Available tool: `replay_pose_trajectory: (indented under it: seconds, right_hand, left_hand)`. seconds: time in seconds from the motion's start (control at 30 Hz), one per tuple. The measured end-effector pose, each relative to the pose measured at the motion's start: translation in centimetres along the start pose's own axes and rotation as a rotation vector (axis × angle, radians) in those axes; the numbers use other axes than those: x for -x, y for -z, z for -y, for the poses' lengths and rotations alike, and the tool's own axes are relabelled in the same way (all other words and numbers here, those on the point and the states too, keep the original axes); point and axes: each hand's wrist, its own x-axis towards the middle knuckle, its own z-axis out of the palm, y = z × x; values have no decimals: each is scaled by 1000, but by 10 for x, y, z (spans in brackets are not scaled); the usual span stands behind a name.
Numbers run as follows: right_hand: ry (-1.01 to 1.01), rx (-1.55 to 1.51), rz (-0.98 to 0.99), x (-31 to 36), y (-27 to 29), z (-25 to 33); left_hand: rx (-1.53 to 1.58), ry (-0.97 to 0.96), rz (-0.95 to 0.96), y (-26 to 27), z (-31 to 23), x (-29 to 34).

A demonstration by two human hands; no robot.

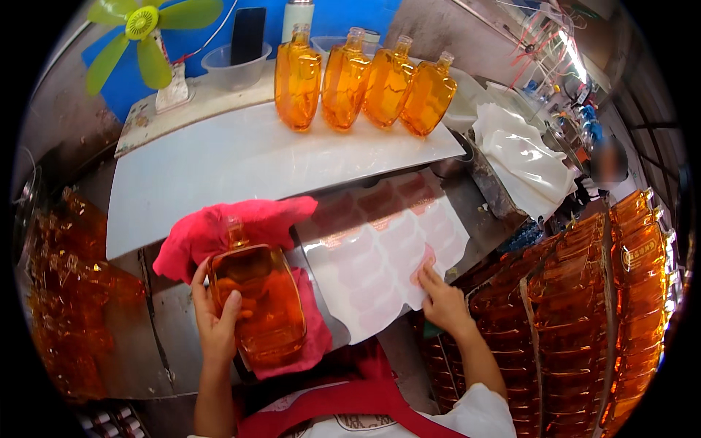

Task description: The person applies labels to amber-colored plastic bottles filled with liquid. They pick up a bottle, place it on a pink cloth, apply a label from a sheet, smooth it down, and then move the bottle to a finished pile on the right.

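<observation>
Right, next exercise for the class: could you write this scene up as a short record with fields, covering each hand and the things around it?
Left hand: holding a large amber bottle
Right hand: touching a pink label at the right of a white label sheet; whether it is lifted is unclear
Under and behind held bottle: pink cloth
On white board: four amber bottles, standing in a row
Back left: green fan
Far right: many stacked bottles
</observation>
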Motion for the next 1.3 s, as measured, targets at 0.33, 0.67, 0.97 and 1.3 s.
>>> replay_pose_trajectory:
  seconds: [0.33,0.67,0.97,1.3]
  right_hand:
    - [-213,-774,-348,38,-32,15]
    - [966,-577,-313,-73,42,198]
    - [1150,-202,-158,-86,21,218]
    - [1157,-272,-158,-92,13,219]
  left_hand:
    - [2,44,-12,5,-2,5]
    - [-48,-29,-90,7,0,8]
    - [207,-7,-108,15,5,-12]
    - [-97,-129,-130,11,0,-34]
